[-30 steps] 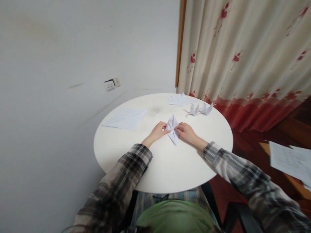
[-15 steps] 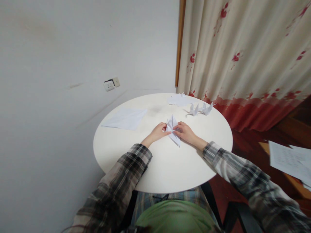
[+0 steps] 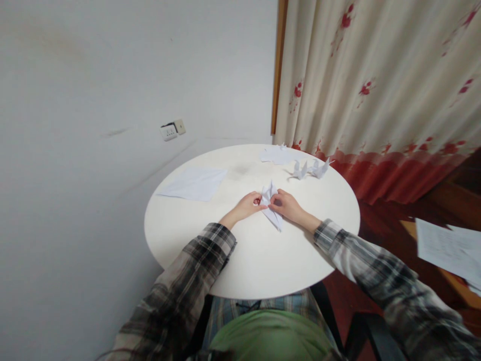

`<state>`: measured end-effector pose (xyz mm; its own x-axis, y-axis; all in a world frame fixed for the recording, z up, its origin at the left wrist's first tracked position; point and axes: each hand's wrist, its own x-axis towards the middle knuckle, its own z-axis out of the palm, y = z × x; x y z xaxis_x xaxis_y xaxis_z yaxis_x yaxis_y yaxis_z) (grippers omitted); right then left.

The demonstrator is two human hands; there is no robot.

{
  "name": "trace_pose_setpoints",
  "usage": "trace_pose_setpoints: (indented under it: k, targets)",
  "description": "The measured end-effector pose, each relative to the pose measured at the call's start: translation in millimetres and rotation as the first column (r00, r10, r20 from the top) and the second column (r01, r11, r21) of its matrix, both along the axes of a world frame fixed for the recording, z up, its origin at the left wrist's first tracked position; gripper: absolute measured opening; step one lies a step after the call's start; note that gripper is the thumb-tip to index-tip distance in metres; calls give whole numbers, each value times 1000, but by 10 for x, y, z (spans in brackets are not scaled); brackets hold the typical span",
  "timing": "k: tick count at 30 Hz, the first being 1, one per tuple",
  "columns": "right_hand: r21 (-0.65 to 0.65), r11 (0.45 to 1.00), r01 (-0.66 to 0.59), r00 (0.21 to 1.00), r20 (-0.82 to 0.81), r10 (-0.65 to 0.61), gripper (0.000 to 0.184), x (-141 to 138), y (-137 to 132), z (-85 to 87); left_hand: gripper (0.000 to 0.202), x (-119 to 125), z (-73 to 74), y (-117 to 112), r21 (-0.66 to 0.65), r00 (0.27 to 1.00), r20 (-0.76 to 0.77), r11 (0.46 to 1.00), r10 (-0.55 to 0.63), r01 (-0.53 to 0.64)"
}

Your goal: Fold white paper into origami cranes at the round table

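Your round, matte white worktop (image 3: 240,260) carries everything here, and its flat, hard surface likely suits you because light paper can be pressed against it. Next in size comes the large, flat, plain white paper sheet (image 3: 195,184), lying beyond your left arm near the left edge, probably set well apart so that your forearms do not drag or crease it. The smaller, flat white paper at the far edge (image 3: 274,155) lies out past your reach of work, seemingly for the same reason. Then come your bare left hand (image 3: 246,204) and bare right hand (image 3: 289,204), facing each other just past the middle of the worktop, wrists low, which should steady such fine handling. Between them is the narrow, pointed, white folded paper piece (image 3: 273,218), one tip pointing away from you and the longer end slanting back toward you and to the right. Your left grip is narrow, thumb on the piece's left edge, likely to anchor it; your right grip is pinched on its right side near the middle, apparently to control the layers there. How your hidden fingertips sit underneath, you cannot tell from this view. Smallest are the two winged, white folded-paper birds (image 3: 299,170) (image 3: 319,169), upright side by side at the far right, presumably parked where your right sleeve will not brush them.
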<state>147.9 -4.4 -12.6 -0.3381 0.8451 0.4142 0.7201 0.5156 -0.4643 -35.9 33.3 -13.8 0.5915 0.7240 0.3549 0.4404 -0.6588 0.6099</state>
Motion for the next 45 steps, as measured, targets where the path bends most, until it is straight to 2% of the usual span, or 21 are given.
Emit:
trace_pose_setpoints:
  k: [22, 30, 34, 37, 41, 45]
  targets:
    - [9, 1000, 29, 1000, 6, -29, 5, -6, -17, 17, 14, 4, -15, -11, -42, 998, 40, 998, 48, -46]
    - [19, 999, 28, 1000, -5, -28, 6, 1, -19, 14, 17, 10, -41, 16, -81, 995, 69, 994, 78, -73]
    - [55, 998, 21, 997, -72, -17, 5, 5, 3, -1, 18, 5, -83, 52, -116, 991, 102, 991, 84, -72]
    - [78, 996, 41, 987, -158, -29, 13, 11, 26, -12, 19, -4, -103, 73, -145, 989, 111, 986, 97, -80]
    - [49, 995, 86, 975, -210, -74, 22, 31, 62, -40, 19, -8, -103, 77, -162, 988, 110, 982, 112, -93]
    - [39, 995, 96, 966, -246, -84, 22, 49, 87, -64, 20, -5, -87, 64, -180, 987, 111, 979, 115, -94]
